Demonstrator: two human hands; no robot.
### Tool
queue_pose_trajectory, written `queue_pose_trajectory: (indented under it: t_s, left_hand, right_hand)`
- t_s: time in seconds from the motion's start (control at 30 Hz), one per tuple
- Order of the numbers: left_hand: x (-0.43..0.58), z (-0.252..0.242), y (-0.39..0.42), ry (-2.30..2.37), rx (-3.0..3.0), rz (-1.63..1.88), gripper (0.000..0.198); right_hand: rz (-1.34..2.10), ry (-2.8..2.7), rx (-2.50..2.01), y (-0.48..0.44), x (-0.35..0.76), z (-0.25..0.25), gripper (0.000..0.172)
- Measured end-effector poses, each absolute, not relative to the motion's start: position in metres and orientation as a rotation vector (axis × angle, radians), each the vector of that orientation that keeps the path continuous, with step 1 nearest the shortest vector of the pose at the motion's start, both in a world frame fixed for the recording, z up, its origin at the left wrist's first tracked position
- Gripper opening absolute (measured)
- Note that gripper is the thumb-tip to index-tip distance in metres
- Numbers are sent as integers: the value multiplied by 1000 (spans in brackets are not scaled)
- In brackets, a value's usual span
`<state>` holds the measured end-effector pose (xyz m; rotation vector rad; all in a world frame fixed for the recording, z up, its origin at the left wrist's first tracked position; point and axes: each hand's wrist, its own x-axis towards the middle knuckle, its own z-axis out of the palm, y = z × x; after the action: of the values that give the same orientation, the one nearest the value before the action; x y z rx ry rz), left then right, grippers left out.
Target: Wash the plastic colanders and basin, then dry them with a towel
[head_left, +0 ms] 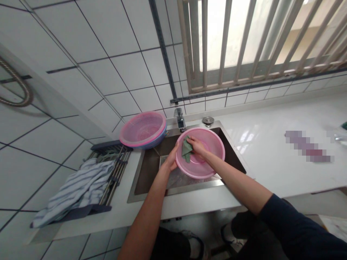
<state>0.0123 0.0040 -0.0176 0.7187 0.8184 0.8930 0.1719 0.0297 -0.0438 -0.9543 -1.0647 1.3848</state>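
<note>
A pink plastic basin [211, 167] is held over the metal sink [150, 169], tilted a little toward me. My left hand [171, 159] grips its left rim, with the thumb near the top of the edge and the fingers partly hidden beneath. Inside the basin my right hand [197, 146] is closed on a green cloth [187, 150], which lies against the inner left wall. Part of the cloth hangs down below my fingers.
Stacked pink and blue basins [143, 130] stand at the sink's back left corner. Behind the sink are a faucet [179, 119] and a drain strainer [208, 120]. A striped towel [81, 187] drapes over a folding rack [115, 177] at left. White countertop [260, 144] extends right.
</note>
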Motion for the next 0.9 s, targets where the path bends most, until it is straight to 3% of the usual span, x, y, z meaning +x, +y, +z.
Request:
queue_pose_trajectory:
  t_s: [0.13,0.3,0.4,0.63,0.9]
  left_hand:
    - [14,-17,3,798,737,903,50]
    - [2,-22,5,847,736,822,60]
    - [1,-24,7,845,736,837,59]
    - [13,-29,10,791,823,968,47]
    - [-7,-19,9,757,812,852,42]
  right_hand:
    - [1323,-1092,-936,30,178,-39,32]
    - [1687,-1481,-804,12,162,-42,29]
    - [1801,-1379,-789,9,156,-42,31]
    - [1562,-852,-904,32,177,-39,34]
    - [1660,-1409,-782,23,179,-37,32]
